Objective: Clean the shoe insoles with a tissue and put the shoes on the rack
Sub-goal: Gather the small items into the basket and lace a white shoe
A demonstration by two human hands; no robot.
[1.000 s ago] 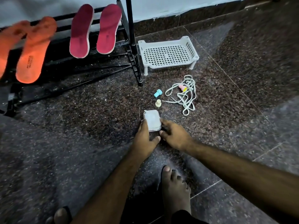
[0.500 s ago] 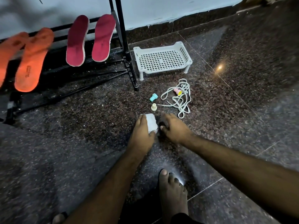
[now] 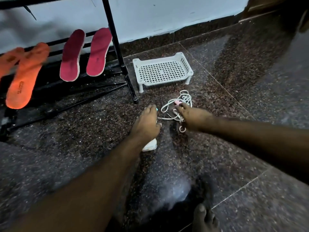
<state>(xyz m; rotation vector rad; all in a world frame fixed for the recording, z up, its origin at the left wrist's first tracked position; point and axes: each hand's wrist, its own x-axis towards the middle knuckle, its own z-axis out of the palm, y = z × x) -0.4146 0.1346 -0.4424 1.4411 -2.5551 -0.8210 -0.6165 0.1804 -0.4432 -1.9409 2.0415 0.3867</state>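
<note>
Two red insoles (image 3: 72, 56) (image 3: 99, 52) and two orange insoles (image 3: 23, 77) (image 3: 7, 61) lean against the black shoe rack (image 3: 117, 47) at the upper left. A white tissue pack (image 3: 150, 146) lies on the floor, partly under my left wrist. My left hand (image 3: 147, 124) is stretched palm down past the pack, its fingertips by a small teal cap (image 3: 157, 109). My right hand (image 3: 192, 117) reaches over a tangle of white shoelaces (image 3: 184, 97), fingers extended towards a small pink piece (image 3: 177, 102). Neither hand visibly grips anything. No shoes are in view.
A white perforated plastic tray on short legs (image 3: 163, 69) stands right of the rack's post. The floor is dark speckled granite, with a pale wall behind. My bare toes (image 3: 203, 218) show at the bottom edge.
Both hands have left the tissue pack and moved forward, the left towards the small caps, the right onto the laces. The pack now lies behind my left hand. The camera has moved closer.
</note>
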